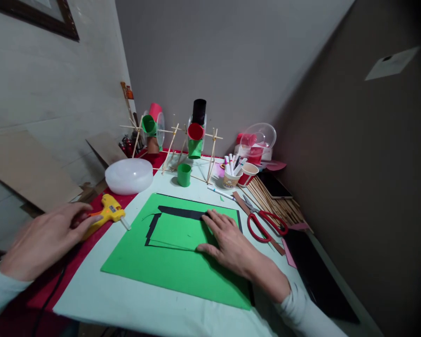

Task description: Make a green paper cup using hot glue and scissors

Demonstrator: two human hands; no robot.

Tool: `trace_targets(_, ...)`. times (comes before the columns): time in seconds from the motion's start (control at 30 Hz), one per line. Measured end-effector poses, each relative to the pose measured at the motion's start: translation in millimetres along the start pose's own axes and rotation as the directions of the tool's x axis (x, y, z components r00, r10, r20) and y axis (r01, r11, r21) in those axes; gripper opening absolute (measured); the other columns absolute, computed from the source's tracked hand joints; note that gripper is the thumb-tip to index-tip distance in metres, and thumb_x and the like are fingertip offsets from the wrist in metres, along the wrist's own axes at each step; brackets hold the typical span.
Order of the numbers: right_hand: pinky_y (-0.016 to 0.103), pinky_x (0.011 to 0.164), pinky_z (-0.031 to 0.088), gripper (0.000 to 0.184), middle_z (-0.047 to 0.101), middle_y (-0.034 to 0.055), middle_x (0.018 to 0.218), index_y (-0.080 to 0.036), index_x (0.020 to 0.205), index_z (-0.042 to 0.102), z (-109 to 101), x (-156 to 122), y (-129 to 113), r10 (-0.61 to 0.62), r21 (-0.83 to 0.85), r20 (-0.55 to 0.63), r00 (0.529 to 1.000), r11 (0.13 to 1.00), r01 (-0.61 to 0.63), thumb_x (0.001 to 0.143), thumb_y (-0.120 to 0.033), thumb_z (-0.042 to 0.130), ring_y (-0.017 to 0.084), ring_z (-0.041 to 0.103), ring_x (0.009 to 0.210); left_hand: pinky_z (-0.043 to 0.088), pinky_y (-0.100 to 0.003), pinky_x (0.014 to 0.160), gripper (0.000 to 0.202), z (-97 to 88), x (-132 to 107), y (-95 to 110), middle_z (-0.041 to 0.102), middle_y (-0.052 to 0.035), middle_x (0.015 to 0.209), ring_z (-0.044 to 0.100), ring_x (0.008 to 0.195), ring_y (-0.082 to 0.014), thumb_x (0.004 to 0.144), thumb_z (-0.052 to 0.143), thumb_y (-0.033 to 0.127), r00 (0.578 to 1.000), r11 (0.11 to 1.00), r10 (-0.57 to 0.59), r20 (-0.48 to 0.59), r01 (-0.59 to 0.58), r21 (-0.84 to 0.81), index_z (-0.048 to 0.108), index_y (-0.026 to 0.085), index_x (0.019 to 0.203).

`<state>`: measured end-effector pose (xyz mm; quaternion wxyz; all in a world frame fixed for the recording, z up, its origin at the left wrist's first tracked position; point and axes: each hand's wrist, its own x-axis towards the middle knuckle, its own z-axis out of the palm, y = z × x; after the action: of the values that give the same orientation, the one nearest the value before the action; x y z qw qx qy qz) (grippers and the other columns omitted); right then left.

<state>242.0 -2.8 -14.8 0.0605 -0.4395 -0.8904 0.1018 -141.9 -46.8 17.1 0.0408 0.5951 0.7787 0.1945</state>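
A sheet of green craft foam or card [133, 262] lies on the pale cloth in front of me. Black shapes [182, 212] run along the top and left of a rectangle near its middle; whether they are strips or gaps over something dark I cannot tell. Across the right side of that rectangle, my right hand [228, 241] rests flat with its fingers stretched out. At the left, my left hand [52, 234] has its thumb and fingers around the handle of a yellow glue gun [111, 208], whose nozzle end points toward the green sheet.
Red-handled scissors [263, 224] lie right of the sheet, beside wooden sticks [266, 196] and a black sheet [312, 262]. Behind stand a cup of markers [232, 180], a green paper ring [184, 175], a white bowl [129, 176] and a stick frame with coloured tubes [195, 132].
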Motion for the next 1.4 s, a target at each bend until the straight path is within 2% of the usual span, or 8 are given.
trace_targets(0.1,0.055,0.114,0.031,0.088,0.038,0.0284,0.154,-0.001,0.149,0.040,-9,7,13,0.018,0.017,0.046,0.999,1.000,-0.019,0.087,-0.058,0.065,0.041,0.034,0.143,0.044,-0.042,0.093,0.045,14.1,-7,44,0.067,-0.0140,0.113,0.061,0.104,-0.0315,0.090,0.051,0.053,0.934,0.938,0.344,0.094,-0.336,-0.089,0.064,0.015,0.110)
trace_targets(0.2,0.052,0.108,0.038,0.086,0.051,0.0255,0.144,-0.004,0.146,0.044,-18,12,15,0.024,0.013,0.061,0.998,1.000,-0.025,0.081,-0.048,0.076,0.039,0.047,0.132,0.041,-0.044,0.104,0.050,41.2,2,86,0.058,-0.0154,0.135,0.052,0.126,-0.0310,0.093,0.054,0.046,0.760,0.796,0.605,0.237,-0.581,-0.169,0.052,0.018,0.134)
trace_targets(0.3,0.051,0.100,0.043,0.081,0.060,0.0224,0.128,-0.006,0.142,0.049,-22,12,13,0.038,0.001,0.058,0.998,0.999,-0.038,0.077,-0.044,0.080,0.039,0.053,0.120,0.044,-0.042,0.103,0.067,62.3,20,114,0.056,-0.0145,0.139,0.052,0.127,-0.0311,0.078,0.074,0.036,0.694,0.757,0.647,0.315,-0.634,-0.159,0.049,0.021,0.139)
trace_targets(0.47,0.036,0.086,0.048,0.072,0.063,0.0140,0.112,-0.013,0.129,0.058,-22,11,15,0.034,0.030,0.064,0.997,0.999,-0.036,0.072,-0.047,0.084,0.030,0.061,0.104,0.048,-0.038,0.084,0.060,66.9,37,130,0.063,-0.0097,0.102,0.060,0.100,-0.0304,0.065,0.086,0.032,0.657,0.745,0.632,0.411,-0.661,-0.090,0.064,0.018,0.119)
trace_targets(0.8,0.030,0.057,0.034,0.009,0.065,0.0066,0.097,-0.018,0.096,0.059,-39,-7,-4,0.020,-0.040,-0.002,1.000,0.999,-0.020,0.090,-0.016,0.064,0.021,0.063,0.074,0.041,-0.028,0.068,0.024,44.7,25,134,0.057,0.0005,0.084,0.056,0.079,-0.0195,0.075,0.073,0.020,0.687,0.741,0.666,0.289,-0.653,-0.154,0.050,0.021,0.081)
trace_targets(1.03,0.030,0.053,0.032,0.019,0.064,0.0025,0.073,-0.020,0.088,0.060,-41,-35,-16,-0.101,-0.162,-0.115,0.988,0.983,0.081,0.090,-0.003,0.054,0.019,0.057,0.058,0.046,-0.024,0.072,0.011,25.2,-25,102,0.064,0.0010,0.085,0.062,0.080,-0.0156,0.093,0.050,0.026,0.796,0.701,0.598,-0.093,-0.576,-0.421,0.058,0.023,0.088)
trace_targets(1.23,0.031,0.074,0.049,0.027,0.074,0.0077,0.098,-0.022,0.119,0.062,-8,-35,15,0.061,0.375,-0.226,0.972,0.927,0.029,0.092,-0.022,0.060,0.025,0.068,0.089,0.052,-0.030,0.088,0.033,54.2,-30,94,0.073,-0.0029,0.103,0.068,0.098,-0.0236,0.075,0.071,0.047,0.972,0.742,0.222,0.076,-0.118,-0.660,0.070,0.025,0.098)
trace_targets(1.4,0.035,0.080,0.050,0.021,0.073,0.0097,0.099,-0.019,0.110,0.064,2,-34,21,0.160,0.510,-0.276,0.948,0.860,0.004,0.093,-0.026,0.055,0.026,0.066,0.090,0.053,-0.030,0.086,0.026,57.6,-30,101,0.074,-0.0019,0.096,0.068,0.093,-0.0225,0.073,0.074,0.044,0.970,0.691,0.235,-0.056,-0.208,-0.692,0.074,0.026,0.092)
